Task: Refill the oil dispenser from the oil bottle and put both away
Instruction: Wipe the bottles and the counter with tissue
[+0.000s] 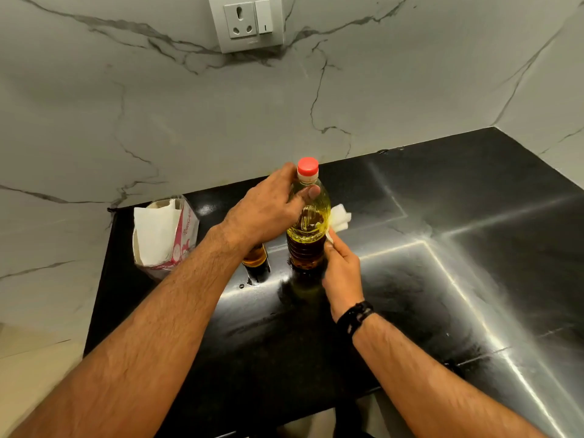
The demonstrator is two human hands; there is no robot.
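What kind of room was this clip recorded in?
Most likely a home kitchen. A polished black stone countertop meets a marble-look wall with a socket and switch, and the left hand grips an oil bottle beside a pack of paper napkins.

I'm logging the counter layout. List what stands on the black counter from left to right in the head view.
Tissue pack → oil dispenser, mostly hidden behind the left forearm → oil bottle, red cap on, gripped by the left hand → white tissue at the right hand.
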